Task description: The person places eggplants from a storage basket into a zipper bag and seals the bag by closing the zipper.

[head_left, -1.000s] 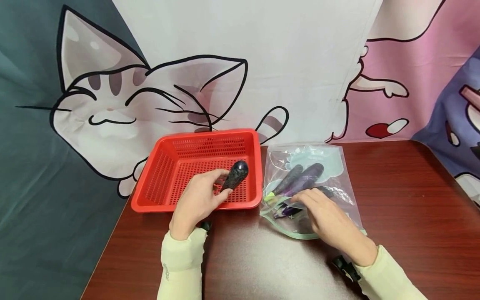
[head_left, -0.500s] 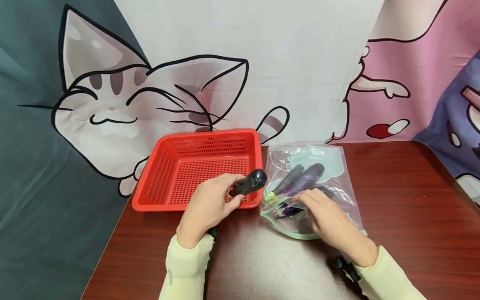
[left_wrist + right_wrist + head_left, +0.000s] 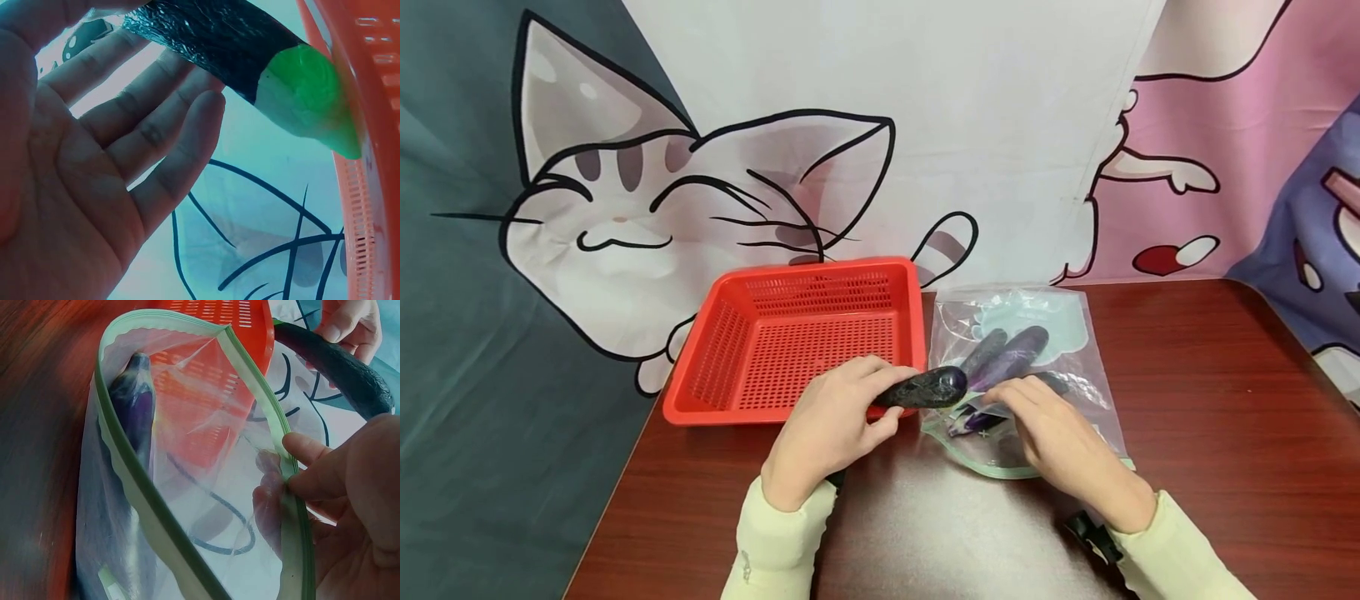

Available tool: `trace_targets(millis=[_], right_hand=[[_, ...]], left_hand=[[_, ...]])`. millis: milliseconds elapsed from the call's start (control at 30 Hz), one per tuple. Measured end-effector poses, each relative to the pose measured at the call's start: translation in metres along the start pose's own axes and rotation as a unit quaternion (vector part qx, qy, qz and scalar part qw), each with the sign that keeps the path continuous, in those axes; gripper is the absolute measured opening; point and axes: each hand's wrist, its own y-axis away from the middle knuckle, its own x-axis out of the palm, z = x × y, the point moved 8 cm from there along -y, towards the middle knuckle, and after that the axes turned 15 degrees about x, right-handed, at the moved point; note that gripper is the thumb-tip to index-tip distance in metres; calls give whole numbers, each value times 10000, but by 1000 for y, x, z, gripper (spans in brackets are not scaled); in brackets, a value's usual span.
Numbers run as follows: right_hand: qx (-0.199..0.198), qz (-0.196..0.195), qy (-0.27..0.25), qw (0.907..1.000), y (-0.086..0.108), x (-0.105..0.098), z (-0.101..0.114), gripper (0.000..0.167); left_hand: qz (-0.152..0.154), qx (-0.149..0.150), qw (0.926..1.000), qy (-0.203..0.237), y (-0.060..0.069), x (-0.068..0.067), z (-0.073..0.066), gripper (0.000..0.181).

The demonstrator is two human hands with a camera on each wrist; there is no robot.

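Observation:
My left hand [image 3: 838, 421] pinches a dark eggplant [image 3: 928, 388] between thumb and fingers, its rounded end over the left side of the bag's mouth. In the left wrist view the eggplant's green stem end [image 3: 306, 94] lies close to the basket wall. A clear zip bag [image 3: 1093, 358] with a pale green edge lies on the table with several eggplants [image 3: 1011, 358] inside. My right hand [image 3: 1063, 433] pinches the upper edge of its mouth; in the right wrist view, thumb and fingers grip the green zip strip [image 3: 290, 481] and the mouth stands apart.
A red perforated basket [image 3: 820, 342] stands left of the bag, nothing visible inside it. The brown table [image 3: 1210, 392] extends to the right and in front. Behind it hangs a cloth [image 3: 1015, 125] printed with cartoon animals.
My left hand has carried the eggplant right and toward the front, from over the basket to the bag's mouth, turning it more level. My right hand has stayed on the bag's edge.

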Motion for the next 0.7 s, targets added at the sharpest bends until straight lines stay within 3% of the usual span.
trace_targets(millis=[267,700], right_hand=[[-22,-54,-41,10000,0,-1,0,36],[0,-75,23,10000,1,-2,0,35]], left_hand=[[76,436,9990,-22,-2,3,-11,42],[467,429,9979,-125,-3,9,-18,43]])
